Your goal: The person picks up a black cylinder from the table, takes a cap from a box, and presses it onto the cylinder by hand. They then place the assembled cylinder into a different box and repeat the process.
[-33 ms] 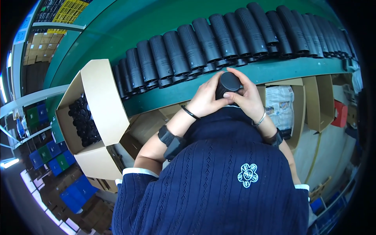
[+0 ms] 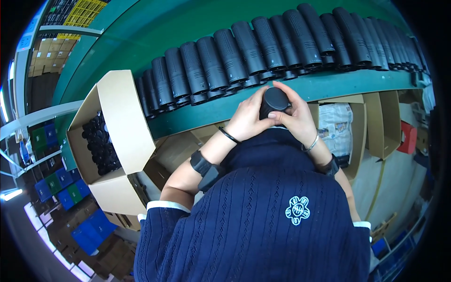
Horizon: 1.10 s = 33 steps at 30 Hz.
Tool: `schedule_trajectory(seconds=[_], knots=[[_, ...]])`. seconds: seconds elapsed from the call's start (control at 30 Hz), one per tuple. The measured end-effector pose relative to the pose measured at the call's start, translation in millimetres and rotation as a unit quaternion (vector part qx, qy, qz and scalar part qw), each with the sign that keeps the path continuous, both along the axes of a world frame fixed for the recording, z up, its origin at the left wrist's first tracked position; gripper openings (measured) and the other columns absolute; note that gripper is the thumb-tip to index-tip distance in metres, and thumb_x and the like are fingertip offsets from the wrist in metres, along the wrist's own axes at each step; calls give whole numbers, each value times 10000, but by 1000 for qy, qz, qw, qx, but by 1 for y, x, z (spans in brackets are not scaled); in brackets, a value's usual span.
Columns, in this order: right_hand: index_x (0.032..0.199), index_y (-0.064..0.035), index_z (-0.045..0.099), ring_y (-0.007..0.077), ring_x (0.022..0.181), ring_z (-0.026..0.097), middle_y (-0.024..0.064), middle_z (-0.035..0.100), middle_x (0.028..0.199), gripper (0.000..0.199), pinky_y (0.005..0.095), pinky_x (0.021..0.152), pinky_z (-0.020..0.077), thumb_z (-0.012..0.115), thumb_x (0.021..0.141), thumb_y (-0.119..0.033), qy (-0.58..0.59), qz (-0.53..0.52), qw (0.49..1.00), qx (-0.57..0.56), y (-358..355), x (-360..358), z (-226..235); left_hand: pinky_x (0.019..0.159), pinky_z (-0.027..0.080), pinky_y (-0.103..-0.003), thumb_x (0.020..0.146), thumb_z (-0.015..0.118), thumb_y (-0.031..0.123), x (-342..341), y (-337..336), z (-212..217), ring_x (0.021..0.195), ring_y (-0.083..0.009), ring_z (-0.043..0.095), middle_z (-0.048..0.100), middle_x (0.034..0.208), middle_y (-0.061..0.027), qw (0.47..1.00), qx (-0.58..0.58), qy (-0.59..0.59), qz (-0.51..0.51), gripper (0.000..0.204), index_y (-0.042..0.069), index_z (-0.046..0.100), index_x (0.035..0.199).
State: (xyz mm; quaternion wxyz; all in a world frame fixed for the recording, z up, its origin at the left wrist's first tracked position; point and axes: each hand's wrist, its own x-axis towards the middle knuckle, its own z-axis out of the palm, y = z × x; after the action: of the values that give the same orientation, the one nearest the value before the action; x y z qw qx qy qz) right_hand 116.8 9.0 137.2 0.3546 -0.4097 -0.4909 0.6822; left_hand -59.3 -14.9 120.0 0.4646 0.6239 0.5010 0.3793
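Close in front of my chest, both hands hold a black plastic cylinder [image 2: 275, 99], its round, flat, dark end turned up toward me. My left hand [image 2: 250, 113] wraps the left side, with fingers reaching around the far side. On the right side my right hand [image 2: 297, 115] is closed around it, the thumb lying across the near side just below the flat end. The lower part of the cylinder is hidden by my hands. Just beyond them, a long row of black textured cylinders [image 2: 230, 56] lies stacked on a green bench [image 2: 211, 108].
To the left stands an open cardboard box [image 2: 124, 120] holding many small black round pieces [image 2: 99, 145]. At the right, another cardboard box [image 2: 359, 131] has printed paper [image 2: 334, 124] in it. A red container [image 2: 407, 136] sits farther right. Blue crates [image 2: 94, 230] are at lower left.
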Motion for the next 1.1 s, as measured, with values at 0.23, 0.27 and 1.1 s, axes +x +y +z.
schedule_trajectory(seconds=[0.23, 0.27, 1.1], knots=[[1296, -9, 489, 156, 1064, 576, 94, 599, 1166, 626, 309, 887, 513, 778, 743, -52, -63, -10, 997, 52, -8, -2, -5, 815, 520, -337, 699, 747, 99, 10, -10, -1, 940, -275, 670, 659, 998, -197, 997, -13, 38, 63, 592, -64, 516, 1220], [1281, -8, 495, 155, 1063, 576, 91, 603, 1157, 606, 310, 888, 513, 774, 744, -46, -58, -13, 997, 42, -10, -3, -9, 815, 520, -337, 699, 747, 99, 10, -12, -3, 940, -275, 670, 659, 998, -197, 997, -15, 37, 63, 592, -64, 516, 1220], [1313, -41, 513, 197, 1205, 492, 63, 452, 1277, 631, 366, 1029, 440, 791, 754, -131, -21, 49, 997, 58, 18, 5, -10, 1021, 442, -340, 722, 819, 58, -8, 6, -18, 1168, -165, 537, 549, 1244, -78, 945, -174, -277, -14, 752, 32, 415, 1356]])
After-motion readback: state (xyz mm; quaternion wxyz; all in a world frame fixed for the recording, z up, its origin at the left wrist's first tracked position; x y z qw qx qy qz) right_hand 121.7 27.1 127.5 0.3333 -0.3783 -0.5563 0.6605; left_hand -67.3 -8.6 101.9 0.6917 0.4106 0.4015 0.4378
